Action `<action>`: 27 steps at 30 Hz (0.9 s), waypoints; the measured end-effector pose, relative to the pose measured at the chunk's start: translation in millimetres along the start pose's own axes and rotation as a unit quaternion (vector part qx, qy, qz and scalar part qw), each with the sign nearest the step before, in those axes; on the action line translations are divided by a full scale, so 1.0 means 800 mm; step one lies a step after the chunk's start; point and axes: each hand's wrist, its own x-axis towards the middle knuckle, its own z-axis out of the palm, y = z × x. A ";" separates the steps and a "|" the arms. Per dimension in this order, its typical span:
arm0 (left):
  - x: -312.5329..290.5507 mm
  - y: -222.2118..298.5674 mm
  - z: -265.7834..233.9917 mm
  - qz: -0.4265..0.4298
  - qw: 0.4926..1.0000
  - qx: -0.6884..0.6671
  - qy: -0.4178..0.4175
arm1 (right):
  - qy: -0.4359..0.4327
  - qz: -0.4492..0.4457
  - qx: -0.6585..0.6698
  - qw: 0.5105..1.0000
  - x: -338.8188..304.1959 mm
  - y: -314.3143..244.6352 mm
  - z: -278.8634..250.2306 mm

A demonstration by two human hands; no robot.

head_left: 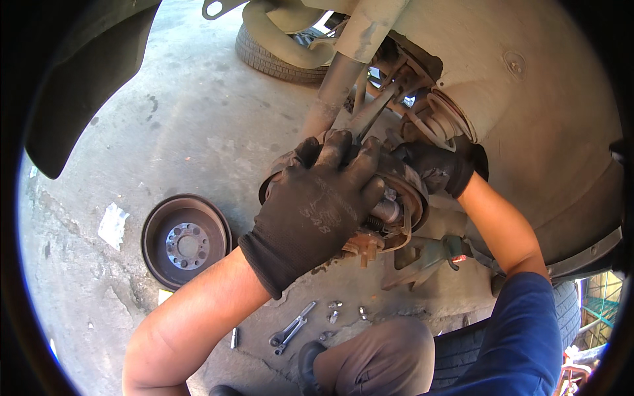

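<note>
In a black glove, my left hand [314,204] lies over the front of a rusty drum brake assembly [389,211]. Its fingers bend over the upper part, and the palm hides much of the assembly. A spring and a cylinder-like part show to the right of that hand. My right hand [432,165], gloved in black too, reaches behind the upper right of the assembly; its fingertips are hidden there. A removed brake drum [149,241] rests on the ground to the left, its hub face with bolt holes upward.
A thick shock absorber [333,92] and a coil spring [452,119] stand above. On the floor are a ratchet [277,339], several sockets [334,315] and white paper [113,226]. Tyres lie at the far side [281,66] and beside my knee [456,356]. The wheel arch [541,132] curves around the right.
</note>
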 end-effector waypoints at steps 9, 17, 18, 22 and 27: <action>0.001 0.004 -0.005 -0.016 0.999 -0.031 -0.042 | -0.017 0.009 0.076 0.997 0.005 0.000 -0.016; -0.004 -0.002 -0.002 -0.026 0.997 -0.071 -0.023 | 0.018 0.021 -0.215 0.976 -0.001 -0.005 0.001; -0.004 -0.002 -0.001 -0.033 0.997 -0.062 -0.035 | 0.044 -0.001 -0.261 0.964 -0.002 0.001 0.001; -0.001 -0.008 0.002 -0.010 0.999 -0.042 -0.031 | 0.072 -0.192 -0.257 0.944 -0.002 0.046 -0.001; 0.005 -0.002 0.006 0.010 0.999 -0.029 -0.024 | 0.120 -0.380 -0.425 0.813 0.020 0.091 -0.025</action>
